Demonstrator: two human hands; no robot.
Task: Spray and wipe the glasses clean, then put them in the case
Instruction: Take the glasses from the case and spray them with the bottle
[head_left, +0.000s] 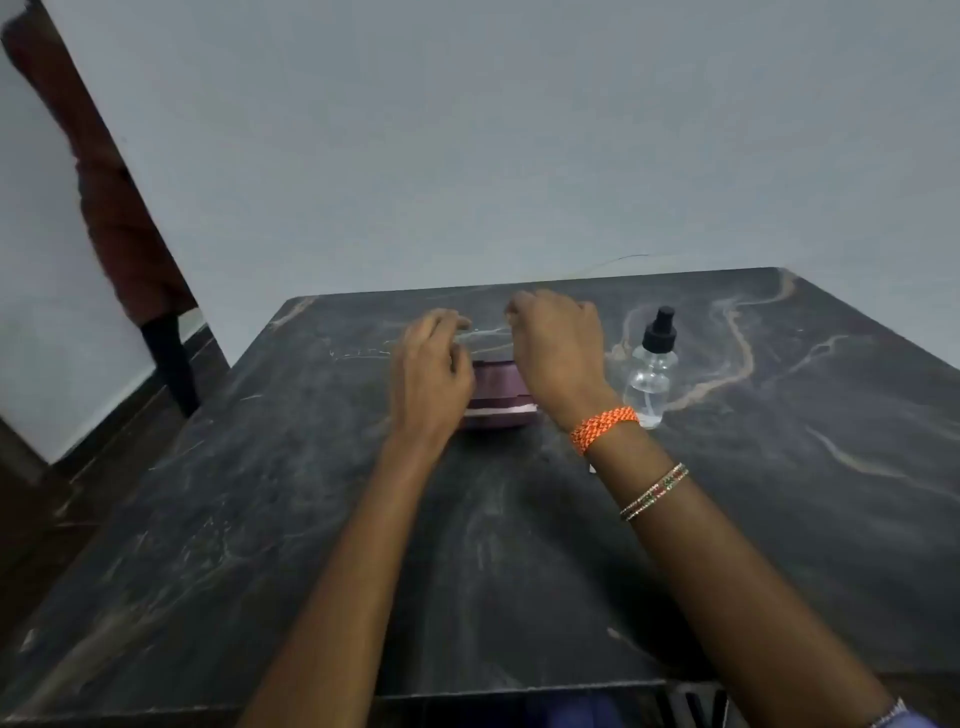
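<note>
At frame centre, both hands, left (434, 364) and right (556, 348), curl their fingers on clear glasses (485, 338) just above the purple case (498, 402); its inside is hidden.

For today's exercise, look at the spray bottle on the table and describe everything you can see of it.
The spray bottle is small, with a clear rounded body that looks like plastic or glass and a black pump nozzle on top. It stands upright on the dark marbled table, to the right of the purple case, just beyond the right hand's wrist. Its lower part shows little colour, so whether liquid is inside cannot be told. No hand grips it; only the table touches it.
</note>
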